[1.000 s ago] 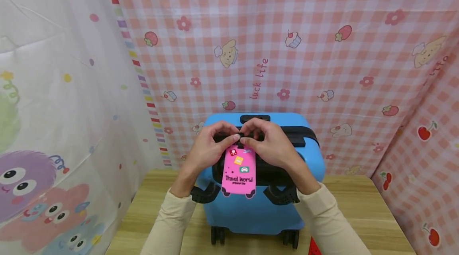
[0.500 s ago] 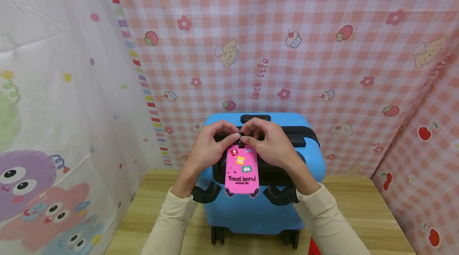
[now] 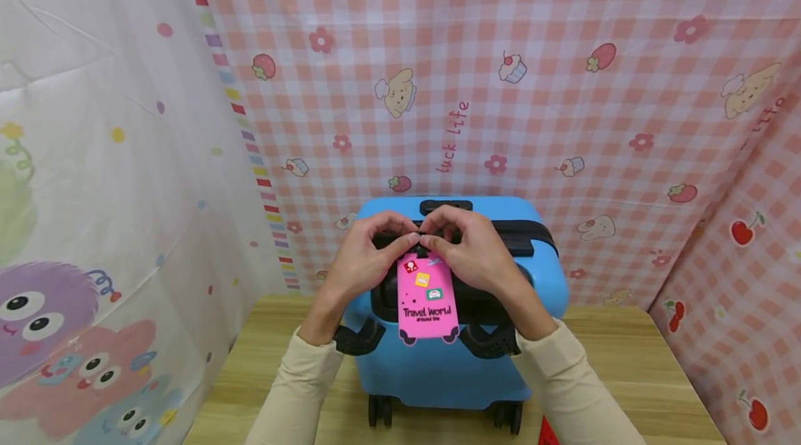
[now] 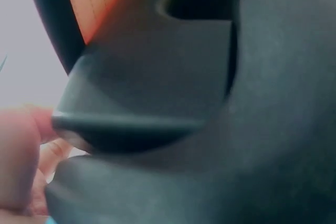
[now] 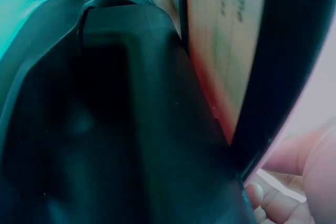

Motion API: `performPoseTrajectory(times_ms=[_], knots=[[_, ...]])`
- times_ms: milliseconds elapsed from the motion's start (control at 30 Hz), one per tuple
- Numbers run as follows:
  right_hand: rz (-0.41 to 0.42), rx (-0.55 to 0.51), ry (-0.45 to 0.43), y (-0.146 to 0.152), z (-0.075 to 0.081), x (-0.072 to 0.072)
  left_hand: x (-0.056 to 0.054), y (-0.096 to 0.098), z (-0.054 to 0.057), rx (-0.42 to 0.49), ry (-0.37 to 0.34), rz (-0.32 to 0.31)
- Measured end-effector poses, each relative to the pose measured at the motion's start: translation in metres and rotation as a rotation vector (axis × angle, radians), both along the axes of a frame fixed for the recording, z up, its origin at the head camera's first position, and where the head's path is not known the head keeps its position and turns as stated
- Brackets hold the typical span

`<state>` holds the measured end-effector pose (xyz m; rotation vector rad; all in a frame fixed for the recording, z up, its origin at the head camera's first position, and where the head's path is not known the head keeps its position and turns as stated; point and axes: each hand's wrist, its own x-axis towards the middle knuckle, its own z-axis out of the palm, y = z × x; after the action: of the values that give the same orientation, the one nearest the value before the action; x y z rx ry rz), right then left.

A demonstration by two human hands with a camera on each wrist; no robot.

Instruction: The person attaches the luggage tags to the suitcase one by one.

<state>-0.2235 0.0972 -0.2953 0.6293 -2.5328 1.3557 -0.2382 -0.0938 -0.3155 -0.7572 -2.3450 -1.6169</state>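
A pink luggage tag [image 3: 428, 302] printed "Travel World" hangs in front of a blue suitcase [image 3: 447, 379] in the head view. At its top, a short black strap [image 3: 421, 249] is pinched between thumb and fingers of both hands, which nearly meet there. My left hand [image 3: 366, 259] comes in from the left, my right hand [image 3: 477, 252] from the right. Behind the tag is the suitcase's black handle [image 4: 152, 77], large in the left wrist view. The right wrist view shows the tag's back [image 5: 226, 40] with a printed card. The fingertips cover part of the strap.
The suitcase stands on small black wheels [image 3: 507, 417] on a wooden table [image 3: 263, 368]. A red object [image 3: 548, 431] shows at the lower edge beside the right sleeve. A pink checked curtain [image 3: 538, 111] hangs close behind, and a white printed one [image 3: 150, 174] at left.
The lower end of the luggage tag has swung a little to the right. Both hands keep their pinch on the strap, almost without moving.
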Motion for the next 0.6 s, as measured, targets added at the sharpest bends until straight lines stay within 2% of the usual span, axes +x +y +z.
performPoseTrajectory(times_ms=[333,433,600], knots=[[-0.013,0.007,-0.002,-0.0002,-0.0006,-0.0007,-0.0001,0.0013,-0.0013,0.010,0.008,0.016],[-0.020,0.010,-0.008,-0.0001,-0.0005,-0.0010,0.0005,0.0021,-0.0015,-0.018,0.058,0.032],[-0.017,0.008,-0.014,-0.0009,0.0005,-0.0001,0.0018,0.0001,-0.0023,-0.112,0.186,0.090]])
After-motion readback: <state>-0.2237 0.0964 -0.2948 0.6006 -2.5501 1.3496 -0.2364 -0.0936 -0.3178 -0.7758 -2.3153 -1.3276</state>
